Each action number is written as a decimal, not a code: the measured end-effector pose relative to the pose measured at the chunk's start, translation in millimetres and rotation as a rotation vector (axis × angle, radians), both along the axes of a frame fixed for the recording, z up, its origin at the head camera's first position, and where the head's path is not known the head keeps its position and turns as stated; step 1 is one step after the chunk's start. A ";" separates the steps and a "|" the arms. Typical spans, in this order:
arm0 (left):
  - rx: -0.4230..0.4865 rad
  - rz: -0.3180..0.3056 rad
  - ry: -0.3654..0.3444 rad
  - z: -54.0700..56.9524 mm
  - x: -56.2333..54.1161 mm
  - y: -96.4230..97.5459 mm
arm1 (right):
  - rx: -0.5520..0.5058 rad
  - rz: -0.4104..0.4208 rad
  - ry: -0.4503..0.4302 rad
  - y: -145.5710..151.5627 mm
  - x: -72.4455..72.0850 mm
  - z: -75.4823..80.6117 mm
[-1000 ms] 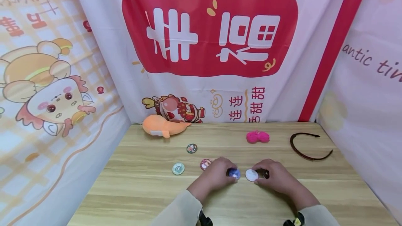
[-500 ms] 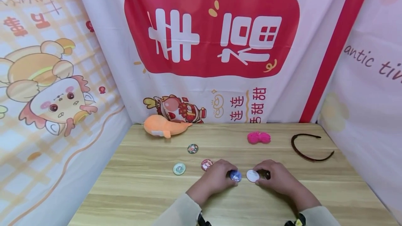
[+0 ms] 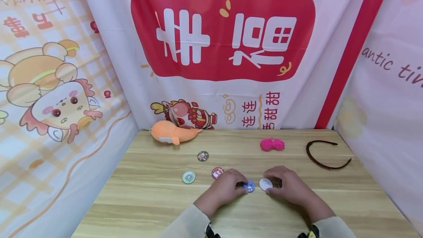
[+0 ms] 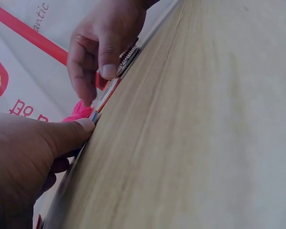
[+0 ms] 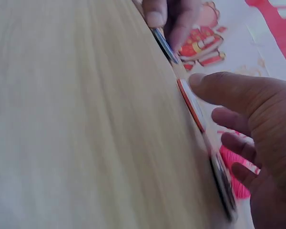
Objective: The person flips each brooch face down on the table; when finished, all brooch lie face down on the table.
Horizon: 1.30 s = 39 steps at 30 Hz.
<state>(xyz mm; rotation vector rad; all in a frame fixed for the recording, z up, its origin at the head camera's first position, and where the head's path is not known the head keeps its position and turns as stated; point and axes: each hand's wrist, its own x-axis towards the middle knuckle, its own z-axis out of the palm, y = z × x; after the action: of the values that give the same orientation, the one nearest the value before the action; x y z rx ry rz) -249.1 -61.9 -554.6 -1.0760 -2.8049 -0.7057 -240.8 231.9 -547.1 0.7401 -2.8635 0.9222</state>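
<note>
Near the middle of the table (image 3: 148,205), my left hand (image 3: 228,186) pinches a round blue badge (image 3: 249,186) between thumb and fingers, low over the wood. Just right of it lies a white round badge (image 3: 265,184) with an orange-red edge in the right wrist view. My right hand (image 3: 288,186) is around the white badge with thumb and fingers spread; its thumb (image 5: 214,86) is right at the badge's rim, the other fingers apart from it. A dark-edged disc (image 5: 223,186) lies partly hidden under the right hand.
Left of the hands lie a red badge (image 3: 217,173), a mint green badge (image 3: 188,177) and a dark badge (image 3: 203,156). Farther back are an orange plush toy (image 3: 172,133), a pink yarn bundle (image 3: 272,144) and a brown headband (image 3: 322,162). Printed cloth (image 3: 224,102) hangs behind the table.
My right hand has loosened around the white badge, its fingers moving slightly up and apart. The blue badge has shifted slightly right and down, still in my left hand.
</note>
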 end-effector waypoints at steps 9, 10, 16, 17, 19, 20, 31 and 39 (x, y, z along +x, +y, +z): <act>0.008 0.002 -0.022 0.6 0.8 -1.2 | 0.014 0.073 0.041 -35.2 -1.8 0.8; 0.015 0.002 -0.027 0.9 0.7 -1.1 | 0.019 0.077 0.046 -37.8 -2.6 0.1; 0.026 -0.008 -0.021 0.3 0.0 -1.3 | 0.027 0.100 0.078 -46.4 -4.7 -3.3; 0.025 -0.010 -0.016 0.0 -0.1 -1.6 | 0.030 0.100 0.078 -47.2 -4.7 -3.3; 0.024 -0.014 -0.009 -0.8 -0.5 -2.0 | 0.038 0.103 0.076 -48.4 -4.4 -3.0; 0.024 -0.016 -0.007 -1.0 -0.7 -2.2 | 0.040 0.108 0.072 -49.2 -4.3 -2.5; 0.028 -0.048 0.024 -3.7 -3.5 -4.0 | 0.046 0.197 0.190 -55.3 -2.5 -1.2; 0.018 -0.013 0.026 -0.6 -0.9 -2.9 | 0.010 0.145 0.115 -53.4 -2.0 -1.5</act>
<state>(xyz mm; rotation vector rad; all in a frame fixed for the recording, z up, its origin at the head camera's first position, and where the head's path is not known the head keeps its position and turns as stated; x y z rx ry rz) -250.1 -64.7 -555.1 -1.0930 -2.7669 -0.7107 -242.9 178.5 -548.5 0.9794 -2.7468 0.8496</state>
